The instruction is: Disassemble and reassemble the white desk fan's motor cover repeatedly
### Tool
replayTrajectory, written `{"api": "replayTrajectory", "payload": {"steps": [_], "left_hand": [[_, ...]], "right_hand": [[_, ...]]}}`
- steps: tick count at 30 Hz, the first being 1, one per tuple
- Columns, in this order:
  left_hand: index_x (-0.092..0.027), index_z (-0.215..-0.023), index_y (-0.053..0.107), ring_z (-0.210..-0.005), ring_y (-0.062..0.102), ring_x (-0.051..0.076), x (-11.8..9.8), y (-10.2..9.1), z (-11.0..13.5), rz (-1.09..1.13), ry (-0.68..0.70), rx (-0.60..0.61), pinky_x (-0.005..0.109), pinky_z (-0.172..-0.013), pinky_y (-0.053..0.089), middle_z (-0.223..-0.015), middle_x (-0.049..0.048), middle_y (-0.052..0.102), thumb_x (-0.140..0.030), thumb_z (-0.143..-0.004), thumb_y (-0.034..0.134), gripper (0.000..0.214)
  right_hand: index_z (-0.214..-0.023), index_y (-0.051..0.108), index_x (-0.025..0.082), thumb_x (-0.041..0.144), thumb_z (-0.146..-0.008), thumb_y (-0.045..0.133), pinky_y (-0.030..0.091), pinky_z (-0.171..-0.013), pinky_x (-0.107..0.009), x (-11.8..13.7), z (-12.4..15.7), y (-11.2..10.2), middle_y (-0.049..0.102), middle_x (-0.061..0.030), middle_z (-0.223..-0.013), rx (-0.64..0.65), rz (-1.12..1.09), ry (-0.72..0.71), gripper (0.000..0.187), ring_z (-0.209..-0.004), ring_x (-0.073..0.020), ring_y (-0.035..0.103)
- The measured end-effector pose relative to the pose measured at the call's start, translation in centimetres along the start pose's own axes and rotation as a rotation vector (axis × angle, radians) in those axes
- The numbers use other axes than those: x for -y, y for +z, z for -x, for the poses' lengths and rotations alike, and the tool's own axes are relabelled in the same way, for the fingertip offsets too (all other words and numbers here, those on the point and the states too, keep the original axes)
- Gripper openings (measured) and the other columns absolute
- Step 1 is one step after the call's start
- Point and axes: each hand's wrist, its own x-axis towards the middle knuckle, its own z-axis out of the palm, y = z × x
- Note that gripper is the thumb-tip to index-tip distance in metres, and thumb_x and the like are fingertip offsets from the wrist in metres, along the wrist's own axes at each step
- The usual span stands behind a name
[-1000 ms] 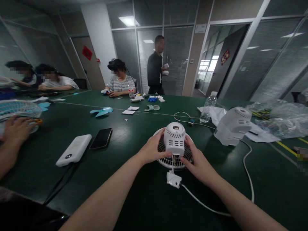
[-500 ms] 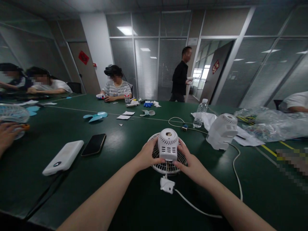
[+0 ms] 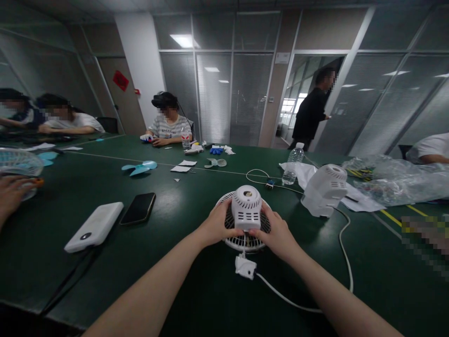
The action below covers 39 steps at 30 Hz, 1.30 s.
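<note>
Both my hands grip a white slotted fan motor housing from its two sides. My left hand wraps its left side, thumb along the lower edge. On the right side my right hand is closed the same way. Beneath the housing lies a round white fan grille, face down on the green table. A short lead runs from the housing to a small white box-shaped part, which trails a white cable to the right.
Left of me lie a black phone and a white power bank. A second white fan housing and a water bottle stand to the right. Blue fan blades lie farther off. A co-worker's hand holds a fan cage at far left.
My right thumb has moved inward along the housing's lower edge, and the housing has shifted very slightly. In the background a walking person has moved right, past the doorway.
</note>
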Motion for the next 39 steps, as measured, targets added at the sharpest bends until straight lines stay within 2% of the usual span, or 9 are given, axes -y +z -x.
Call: {"api": "replayTrajectory", "payload": {"steps": [9,14,18,22,26,31,34,37,39], "left_hand": [[-0.021,-0.144,0.027,-0.135,0.035,0.039,-0.2,0.0,0.1,-0.158,-0.003,0.017,0.059,-0.112,0.025,-0.145,0.0158,0.04,-0.054,-0.055,0.08,0.11],[-0.023,-0.145,0.028,-0.134,0.037,0.039,-0.2,-0.4,0.2,-0.25,-0.009,0.035,0.06,-0.11,0.025,-0.147,0.0145,0.04,-0.06,-0.056,0.077,0.108],[-0.023,-0.142,0.035,-0.13,0.042,0.038,-0.6,-0.8,0.2,-0.308,0.0,0.025,0.06,-0.106,0.03,-0.143,0.0136,0.046,-0.062,-0.063,0.073,0.096],[-0.023,-0.134,0.046,-0.118,0.052,0.036,-1.0,-1.3,0.2,-0.337,0.0,-0.012,0.057,-0.098,0.041,-0.129,0.0126,0.058,-0.057,-0.065,0.075,0.083],[-0.024,-0.129,0.051,-0.102,0.063,0.027,-1.4,-1.6,0.3,-0.248,-0.004,-0.039,0.047,-0.088,0.052,-0.119,0.0085,0.065,-0.046,-0.072,0.073,0.065],[-0.024,-0.114,0.059,-0.079,0.069,0.017,-1.8,-1.0,0.5,-0.099,0.002,-0.079,0.034,-0.075,0.057,-0.096,0.002,0.073,-0.035,-0.082,0.066,0.034],[-0.024,-0.108,0.061,-0.074,0.069,0.015,-2.0,-0.7,0.5,-0.061,0.016,-0.084,0.031,-0.071,0.057,-0.086,-0.0003,0.074,-0.032,-0.086,0.062,0.023],[-0.024,-0.107,0.061,-0.079,0.068,0.016,-2.2,-0.7,0.5,-0.115,0.027,-0.101,0.033,-0.073,0.056,-0.093,0.0011,0.073,-0.031,-0.086,0.06,0.022],[-0.023,-0.111,0.06,-0.097,0.065,0.02,-2.1,-0.7,0.3,-0.225,0.034,-0.14,0.039,-0.085,0.054,-0.109,0.0044,0.069,-0.033,-0.084,0.062,0.029]], "right_hand": [[-0.147,0.029,0.025,0.041,-0.081,0.064,0.034,-0.11,-0.051,-1.4,-0.6,-0.9,0.049,-0.0096,-0.143,0.084,-0.18,-0.026,0.077,-0.131,-0.0285,0.046],[-0.147,0.029,0.029,0.04,-0.084,0.059,0.029,-0.113,-0.053,-1.7,-0.4,-1.5,0.042,-0.0056,-0.149,0.148,-0.287,-0.013,0.07,-0.137,-0.0273,0.039],[-0.146,0.031,0.031,0.041,-0.087,0.057,0.032,-0.112,-0.052,-2.3,0.0,-1.5,0.042,-0.0056,-0.149,0.137,-0.348,-0.014,0.065,-0.137,-0.0266,0.039],[-0.146,0.026,0.029,0.043,-0.087,0.058,0.031,-0.112,-0.05,-2.4,0.4,-1.8,0.04,-0.0097,-0.149,-0.003,-0.445,-0.059,0.069,-0.136,-0.0266,0.04],[-0.145,0.025,0.026,0.048,-0.083,0.061,0.034,-0.109,-0.052,-1.5,0.8,-1.5,0.045,-0.0141,-0.144,-0.126,-0.441,-0.059,0.074,-0.13,-0.0297,0.046],[-0.149,0.013,0.024,0.044,-0.074,0.072,0.036,-0.108,-0.054,-1.6,0.7,-0.4,0.045,-0.0158,-0.142,-0.117,-0.302,0.026,0.097,-0.129,-0.0333,0.046],[-0.149,0.012,0.026,0.039,-0.075,0.071,0.037,-0.108,-0.053,-2.7,0.3,0.0,0.043,-0.0136,-0.143,-0.104,-0.324,0.049,0.096,-0.129,-0.0318,0.046],[-0.148,0.016,0.029,0.037,-0.078,0.069,0.037,-0.109,-0.052,-3.6,-0.1,0.0,0.042,-0.01,-0.145,-0.069,-0.385,0.028,0.088,-0.13,-0.0295,0.045],[-0.148,0.016,0.031,0.037,-0.079,0.069,0.038,-0.108,-0.051,-3.9,-0.3,0.1,0.043,-0.0086,-0.145,-0.047,-0.428,0.031,0.087,-0.13,-0.0282,0.046]]}}
